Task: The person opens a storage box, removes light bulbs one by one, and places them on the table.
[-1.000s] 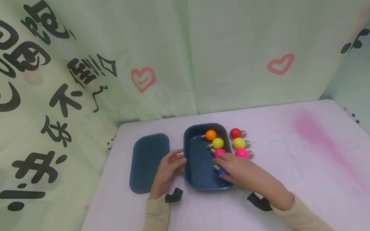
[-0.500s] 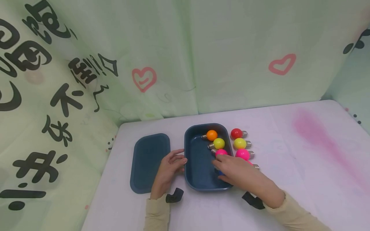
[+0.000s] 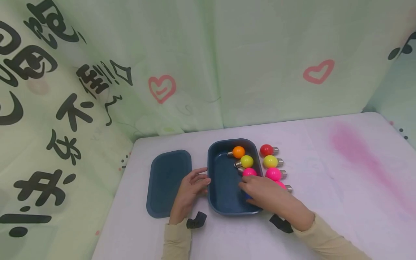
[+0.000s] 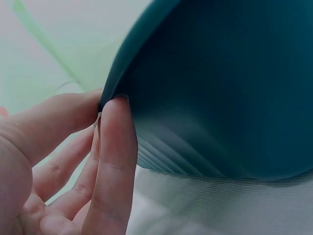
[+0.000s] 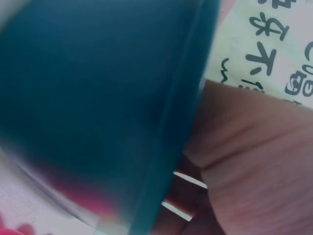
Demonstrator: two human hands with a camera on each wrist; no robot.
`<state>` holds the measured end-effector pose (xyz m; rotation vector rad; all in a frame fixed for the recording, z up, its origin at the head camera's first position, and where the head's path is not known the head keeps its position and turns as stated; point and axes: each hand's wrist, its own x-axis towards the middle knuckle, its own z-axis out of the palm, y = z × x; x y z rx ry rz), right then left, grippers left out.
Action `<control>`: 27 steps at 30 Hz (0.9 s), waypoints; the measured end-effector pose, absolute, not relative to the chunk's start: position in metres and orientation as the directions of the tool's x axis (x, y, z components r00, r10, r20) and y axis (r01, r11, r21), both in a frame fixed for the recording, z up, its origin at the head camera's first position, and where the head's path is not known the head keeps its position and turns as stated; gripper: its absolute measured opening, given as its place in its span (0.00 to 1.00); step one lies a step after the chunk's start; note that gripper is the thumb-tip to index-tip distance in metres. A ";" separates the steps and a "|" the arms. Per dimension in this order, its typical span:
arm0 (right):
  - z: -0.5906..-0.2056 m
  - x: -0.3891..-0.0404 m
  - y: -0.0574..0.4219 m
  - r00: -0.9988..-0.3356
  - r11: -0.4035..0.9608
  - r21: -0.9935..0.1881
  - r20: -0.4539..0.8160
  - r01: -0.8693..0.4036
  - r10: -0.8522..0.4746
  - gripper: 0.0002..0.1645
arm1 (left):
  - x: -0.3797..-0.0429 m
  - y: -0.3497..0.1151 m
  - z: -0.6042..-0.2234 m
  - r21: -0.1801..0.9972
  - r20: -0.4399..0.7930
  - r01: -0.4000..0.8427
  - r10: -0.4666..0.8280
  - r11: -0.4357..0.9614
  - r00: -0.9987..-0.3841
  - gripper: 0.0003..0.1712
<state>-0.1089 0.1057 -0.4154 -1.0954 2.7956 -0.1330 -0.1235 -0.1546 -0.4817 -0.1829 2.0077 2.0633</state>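
Observation:
A dark blue tray (image 3: 224, 191) holds an orange light bulb (image 3: 238, 152), a yellow bulb (image 3: 246, 161) and a pink bulb (image 3: 249, 172) along its right side. Over the tray's right rim reaches my right hand (image 3: 269, 193), pinching a blue light bulb (image 3: 248, 196) low inside; the hand covers most of that bulb. In the right wrist view the tray wall (image 5: 107, 98) hides the fingertips. My left hand (image 3: 190, 189) touches the tray's left rim with extended fingers, and the left wrist view shows fingertips right at the rim (image 4: 115, 78).
A flat dark blue lid (image 3: 169, 184) lies left of the tray. Right of it, a red bulb (image 3: 267, 150), a yellow bulb (image 3: 270, 161) and two pink bulbs (image 3: 273, 174) lie in a column on the white tablecloth (image 3: 325, 173). A printed curtain (image 3: 260, 72) hangs behind.
My right hand has shifted slightly left and its wrist has swung inward. The blue bulb is more covered, and a second pink bulb beyond the wrist has come into sight. My left hand stays put.

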 end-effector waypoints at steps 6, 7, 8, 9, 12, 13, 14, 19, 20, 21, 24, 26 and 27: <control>-0.414 -0.112 0.105 -0.715 0.721 -0.135 -0.099 -0.680 -0.692 0.29 | -0.123 -0.154 -0.481 0.963 -0.267 -0.269 0.096 -0.016 -0.959 0.29; -0.414 -0.112 0.105 -0.714 0.721 -0.134 -0.101 -0.680 -0.693 0.28 | -0.123 -0.154 -0.481 0.963 -0.267 -0.270 0.096 -0.017 -0.959 0.29; -0.414 -0.113 0.105 -0.714 0.720 -0.134 -0.101 -0.680 -0.693 0.28 | -0.123 -0.154 -0.481 0.963 -0.266 -0.269 0.097 -0.017 -0.959 0.29; -0.414 -0.113 0.105 -0.714 0.721 -0.133 -0.102 -0.680 -0.693 0.28 | -0.123 -0.154 -0.481 0.963 -0.266 -0.268 0.097 -0.017 -0.959 0.29; -0.414 -0.114 0.104 -0.717 0.725 -0.136 -0.109 -0.675 -0.688 0.27 | -0.123 -0.154 -0.481 0.964 -0.263 -0.266 0.097 -0.017 -0.960 0.29; -0.414 -0.114 0.105 -0.719 0.727 -0.140 -0.110 -0.672 -0.686 0.28 | -0.123 -0.154 -0.481 0.964 -0.263 -0.265 0.097 -0.016 -0.960 0.29; -0.414 -0.114 0.105 -0.722 0.730 -0.144 -0.112 -0.669 -0.683 0.28 | -0.122 -0.154 -0.481 0.964 -0.262 -0.264 0.097 -0.015 -0.960 0.29; -0.414 -0.113 0.105 -0.744 0.750 -0.160 -0.107 -0.641 -0.659 0.28 | -0.123 -0.154 -0.481 0.963 -0.265 -0.268 0.093 -0.013 -0.960 0.29; -0.414 -0.113 0.105 -0.749 0.755 -0.160 -0.106 -0.636 -0.654 0.27 | -0.123 -0.154 -0.481 0.963 -0.266 -0.268 0.092 -0.014 -0.960 0.29; -0.414 -0.113 0.105 -0.754 0.759 -0.159 -0.106 -0.631 -0.649 0.27 | -0.123 -0.154 -0.482 0.963 -0.267 -0.269 0.091 -0.014 -0.959 0.29; -0.414 -0.113 0.104 -0.757 0.765 -0.145 -0.112 -0.628 -0.643 0.26 | -0.123 -0.154 -0.482 0.963 -0.268 -0.270 0.089 -0.013 -0.959 0.29; -0.414 -0.113 0.103 -0.753 0.761 -0.135 -0.116 -0.634 -0.648 0.26 | -0.123 -0.154 -0.481 0.963 -0.268 -0.270 0.089 -0.012 -0.959 0.29; -0.414 -0.113 0.103 -0.750 0.758 -0.133 -0.118 -0.638 -0.651 0.26 | -0.123 -0.154 -0.481 0.962 -0.269 -0.271 0.089 -0.011 -0.959 0.29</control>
